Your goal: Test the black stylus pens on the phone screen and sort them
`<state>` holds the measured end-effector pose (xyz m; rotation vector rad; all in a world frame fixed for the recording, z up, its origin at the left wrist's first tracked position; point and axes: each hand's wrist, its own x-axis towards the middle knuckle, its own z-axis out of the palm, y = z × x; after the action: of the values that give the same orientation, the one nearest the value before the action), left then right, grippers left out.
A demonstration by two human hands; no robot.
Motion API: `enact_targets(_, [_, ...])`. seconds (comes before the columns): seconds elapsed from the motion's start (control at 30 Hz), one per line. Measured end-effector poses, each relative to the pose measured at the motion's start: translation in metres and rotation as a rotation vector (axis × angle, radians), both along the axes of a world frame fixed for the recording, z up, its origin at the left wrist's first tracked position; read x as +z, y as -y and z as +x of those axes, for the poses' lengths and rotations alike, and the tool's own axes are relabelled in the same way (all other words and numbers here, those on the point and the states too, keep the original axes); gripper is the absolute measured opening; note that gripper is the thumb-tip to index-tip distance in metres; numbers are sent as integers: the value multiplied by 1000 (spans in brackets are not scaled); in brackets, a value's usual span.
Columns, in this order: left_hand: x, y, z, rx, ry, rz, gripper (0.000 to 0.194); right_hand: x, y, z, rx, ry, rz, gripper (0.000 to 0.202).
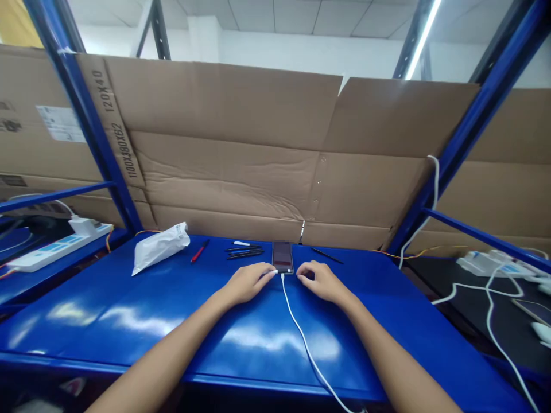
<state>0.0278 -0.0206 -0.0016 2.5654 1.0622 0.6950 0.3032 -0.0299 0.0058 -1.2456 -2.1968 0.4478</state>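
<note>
My left hand point(249, 282) is closed on the left end of a small pen point(284, 271) with a white part and a dark part. The pen lies level across the near end of a phone point(282, 255), its thin tip pointing right. Just past that tip is my right hand point(319, 280), thumb and fingers curled together; whatever they pinch is too small to make out. A white charging cable point(297, 321) runs from the phone's near edge down between my forearms. Several black pens point(245, 253) lie left of the phone, and a single black pen point(327, 255) to the right.
A red pen point(200, 251) and a white plastic bag point(160, 248) lie on the blue table point(142, 327) at left. Cardboard point(232, 126) walls the back between blue posts. Power strips stand on both sides, a white one point(60, 248) at left.
</note>
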Motion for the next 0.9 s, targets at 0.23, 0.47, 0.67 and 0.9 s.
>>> enact_targets(0.23, [-2,-2,-1,13,-1,-6,37,5,-2,-2,-12,-301,-19,19])
enact_targets(0.47, [-1,0,0,0,-9,-21,37,0,1,-12,-18,-320,-20,20])
enact_targets(0.67, [2,3,1,-20,11,-64,37,-6,-1,-15,-26,-332,14,20])
enact_targets(0.9, [2,4,1,-60,15,-52,38,-4,3,-17,-7,-307,-16,21])
